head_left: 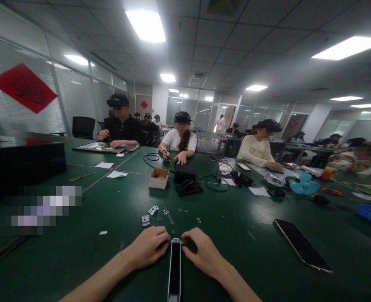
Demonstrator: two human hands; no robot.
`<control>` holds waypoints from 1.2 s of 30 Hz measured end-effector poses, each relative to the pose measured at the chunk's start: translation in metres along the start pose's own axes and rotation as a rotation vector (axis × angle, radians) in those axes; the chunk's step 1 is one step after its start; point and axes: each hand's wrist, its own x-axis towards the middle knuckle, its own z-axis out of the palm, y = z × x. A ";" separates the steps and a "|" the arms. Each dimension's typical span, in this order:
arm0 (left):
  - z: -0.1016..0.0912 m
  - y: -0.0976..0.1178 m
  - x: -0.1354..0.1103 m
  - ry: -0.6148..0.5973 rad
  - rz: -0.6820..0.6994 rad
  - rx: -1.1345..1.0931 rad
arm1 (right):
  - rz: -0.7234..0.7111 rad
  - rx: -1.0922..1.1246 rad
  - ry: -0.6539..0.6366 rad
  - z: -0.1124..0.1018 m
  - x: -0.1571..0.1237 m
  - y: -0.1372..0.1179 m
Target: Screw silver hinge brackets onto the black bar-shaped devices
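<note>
Pale-edged black bar [175, 270], left hand [149, 246] and right hand [203, 253] half-curled, fingertips at its far end, grip unclear

At the green table [135, 199], the left hand [150, 246] and right hand [203, 252] flank the far end of a narrow black bar with a pale frame [175, 272], fingertips at its corners; how firmly they grip is unclear. Beyond lie two metal brackets [145, 220] and small washers [199, 220]. A smartphone [301, 245] lies well to the right, and an open box [158, 179] stands farther back.
</note>
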 end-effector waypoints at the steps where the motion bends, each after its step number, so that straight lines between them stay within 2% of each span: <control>1: 0.000 0.000 0.000 0.000 0.000 -0.001 | 0.003 -0.009 0.000 0.000 0.000 0.000; 6: 0.001 0.000 0.000 0.022 0.016 -0.006 | -0.002 -0.027 0.013 0.001 0.000 0.001; 25: -0.001 0.000 0.000 -0.042 -0.040 -0.005 | 0.028 -0.009 0.019 0.005 0.001 0.004; 36: -0.001 0.000 -0.001 -0.029 -0.037 -0.009 | 0.044 -0.009 0.001 0.004 0.002 0.002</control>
